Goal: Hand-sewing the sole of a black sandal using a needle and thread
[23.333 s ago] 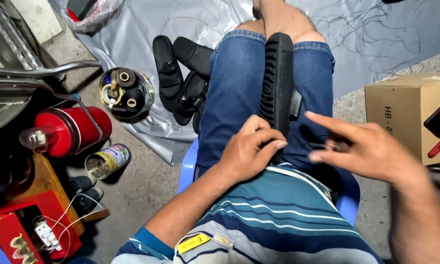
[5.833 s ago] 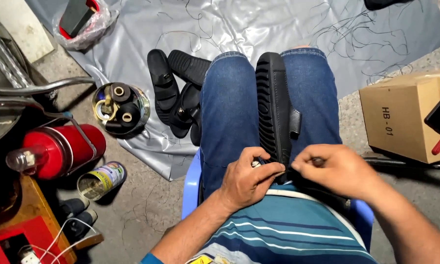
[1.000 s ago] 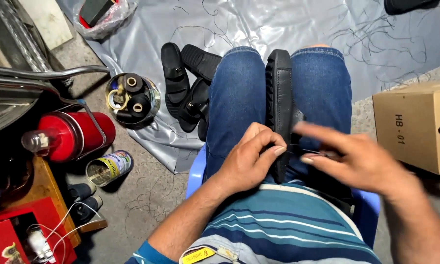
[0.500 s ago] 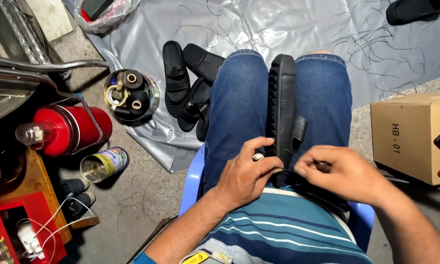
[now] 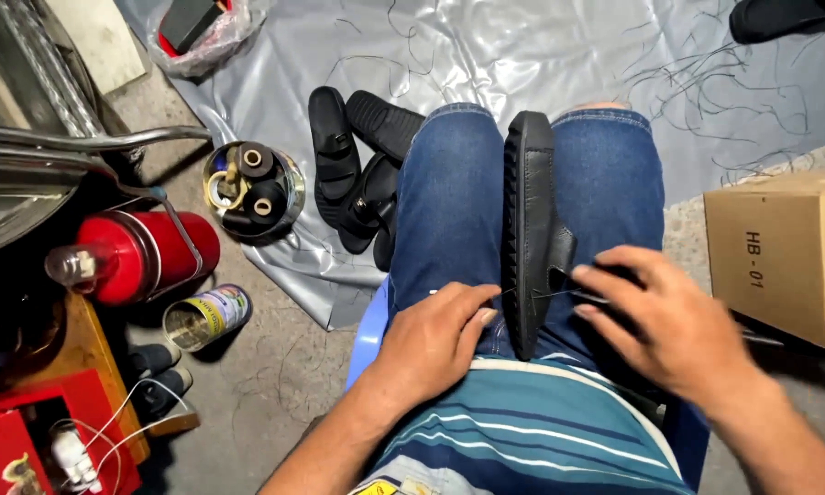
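Black sandal (image 5: 529, 229) stands on edge between the denim-clad thighs.

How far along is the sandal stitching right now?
Done: cannot tell how much seam is sewn. In hand: the left hand steadies the black sandal clamped between the knees; the right hand pulls thread at its edge. Left: more sandals lie on the grey sheet.

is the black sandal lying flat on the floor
No, the black sandal stands on its edge between the person's thighs, with the left hand beside it.
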